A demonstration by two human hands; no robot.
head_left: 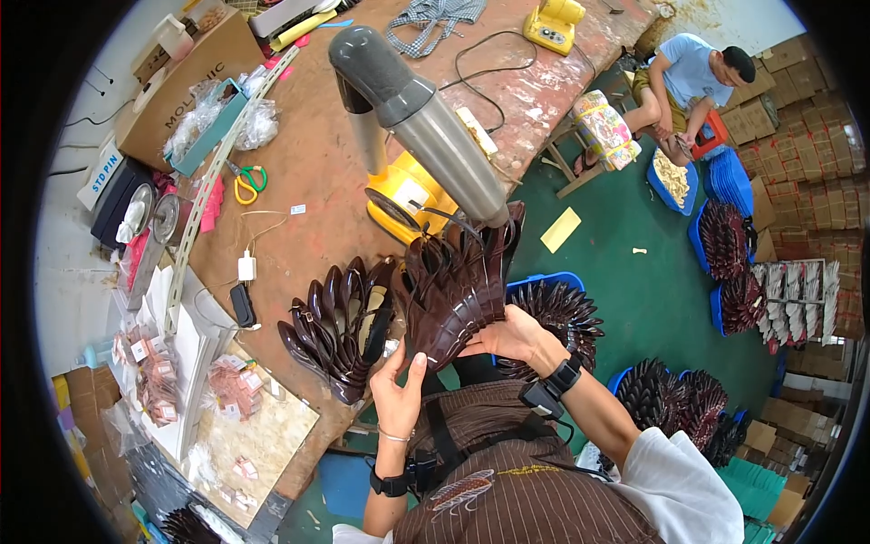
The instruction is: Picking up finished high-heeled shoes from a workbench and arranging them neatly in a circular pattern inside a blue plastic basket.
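Between my two hands I hold a row of glossy dark brown shoes (450, 317), nested tightly and fanned out at the table's edge. My left hand (399, 394) grips its lower left end, thumb up along the side. From the right, my right hand (515, 337) supports the row, its fingers partly hidden beneath the shoes. Just above the far end of the row is the metal tube of a hot-air blower (444, 145) with a yellow base (412, 195). To the left, a second row of similar shoes (340, 326) lies on the table.
The worn brown table (308, 163) carries green-and-yellow scissors (246, 183), a white adapter (246, 266) and a yellow device (554, 25). Bagged tags (237, 385) lie at left. A blue tub of shoes (553, 317) stands right of me. Another person (693, 77) sits at far right near blue bins.
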